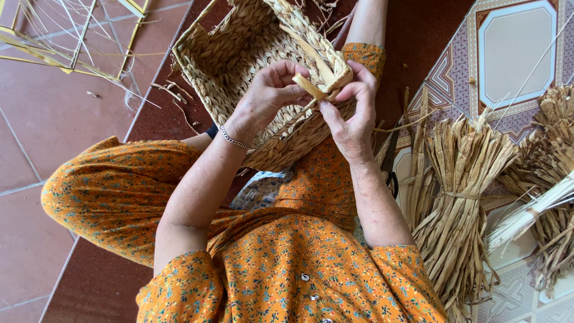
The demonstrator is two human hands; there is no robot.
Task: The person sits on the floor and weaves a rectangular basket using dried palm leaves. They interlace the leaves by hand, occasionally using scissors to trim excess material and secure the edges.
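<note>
A rectangular woven straw basket [233,60] rests on my lap and knee, its opening facing me. My left hand [266,96], with a thin bracelet on the wrist, pinches a flat pale straw strand [312,87] at the basket's near rim. My right hand [350,116] grips the same strand from the other side, fingertips pressed at the rim's thick braided edge [311,42]. Both hands meet over the rim corner. I wear an orange flowered dress [287,263].
Bundles of dried straw [454,197] lie on the patterned tile floor to the right, with more bundles [553,155] further right. Black scissors [390,161] lie beside my right forearm. Thin pale sticks and a frame [72,42] lie at top left on red tiles.
</note>
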